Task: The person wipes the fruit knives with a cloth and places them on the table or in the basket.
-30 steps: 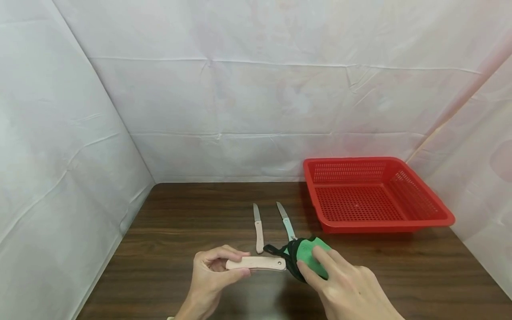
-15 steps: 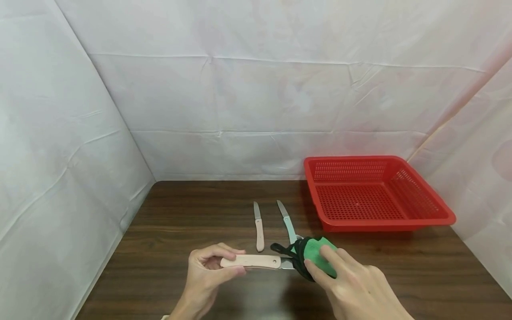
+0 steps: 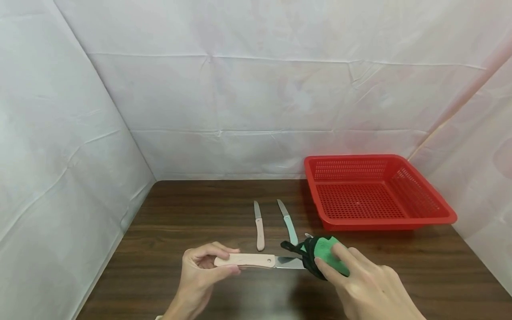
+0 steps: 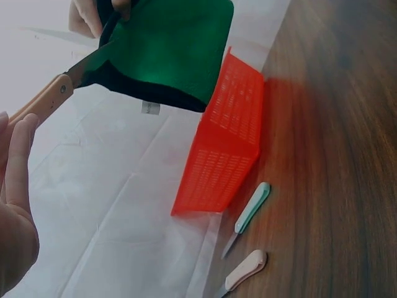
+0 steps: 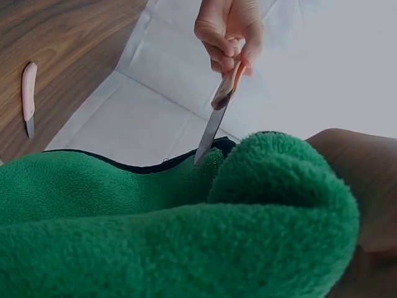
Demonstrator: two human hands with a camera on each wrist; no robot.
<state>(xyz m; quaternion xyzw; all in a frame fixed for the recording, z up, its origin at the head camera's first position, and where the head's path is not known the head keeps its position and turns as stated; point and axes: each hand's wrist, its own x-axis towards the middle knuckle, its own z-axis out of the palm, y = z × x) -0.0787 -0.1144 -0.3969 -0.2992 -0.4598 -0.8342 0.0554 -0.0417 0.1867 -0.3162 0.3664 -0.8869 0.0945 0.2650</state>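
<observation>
My left hand (image 3: 196,273) grips a folding knife (image 3: 248,260) by its pale pink handle, blade out and pointing right. Thumb and fingers pinch the handle's left end. A green cloth (image 3: 329,254) with black edging and a hanging loop is bunched in my right hand (image 3: 366,282). In the head view the cloth covers the blade's tip end. From the right wrist, the blade (image 5: 211,133) lies against the fuzzy green folds. Behind, on the table, lie a pink-handled knife (image 3: 260,233) and a mint-handled knife (image 3: 290,229), both with blades out.
A red plastic basket (image 3: 390,224) with slotted walls stands at the back right of the dark wooden table (image 3: 180,222). White sheeting (image 3: 256,98) hangs along the back and both sides.
The two hands have drawn apart: the left slid left with the knife, the right moved right with the cloth. Much of the blade now shows between handle and cloth, where none did before.
</observation>
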